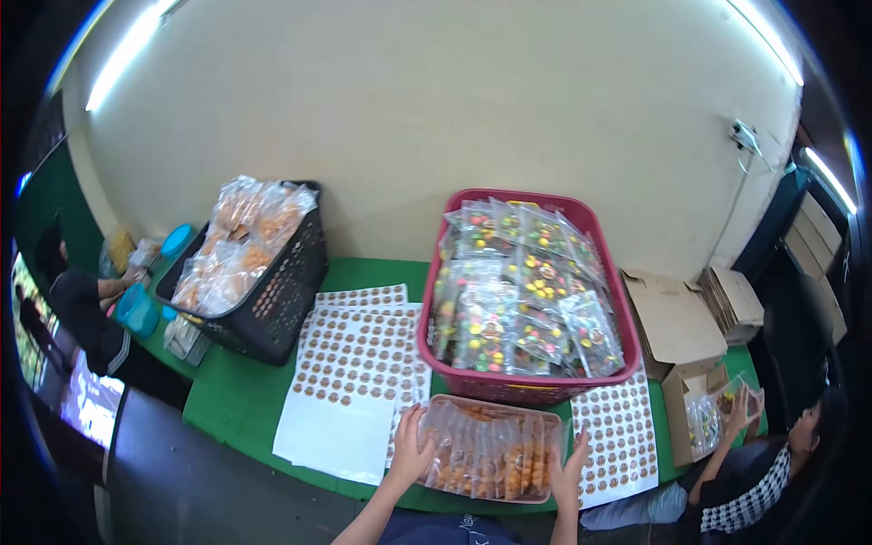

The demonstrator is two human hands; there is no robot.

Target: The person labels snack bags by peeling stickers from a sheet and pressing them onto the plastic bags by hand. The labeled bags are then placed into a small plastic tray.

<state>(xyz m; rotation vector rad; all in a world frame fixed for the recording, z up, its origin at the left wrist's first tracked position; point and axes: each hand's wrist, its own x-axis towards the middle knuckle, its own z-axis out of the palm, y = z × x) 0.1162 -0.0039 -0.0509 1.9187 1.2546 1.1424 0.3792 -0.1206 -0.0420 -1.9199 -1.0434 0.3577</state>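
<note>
A shallow brownish-pink tray [522, 411] sits at the table's front edge, in front of the maroon basket. Clear plastic packets of orange snack pieces [481, 459] stand in it in a row. At the tray's left end is my left hand [411, 447], its thumb over the rim and its fingers along the outside. My right hand [569, 468] grips the opposite end in the same way. The tray's underside is hidden.
Behind stands a maroon basket [531, 391] heaped with packets of colourful candies [527, 282]. A black basket [272, 313] of orange snack packets is at left. Sticker sheets [341, 436] lie on the green table [241, 427]. A person [763, 481] handles packets by a cardboard box [677, 413]; another person [86, 304] works at far left.
</note>
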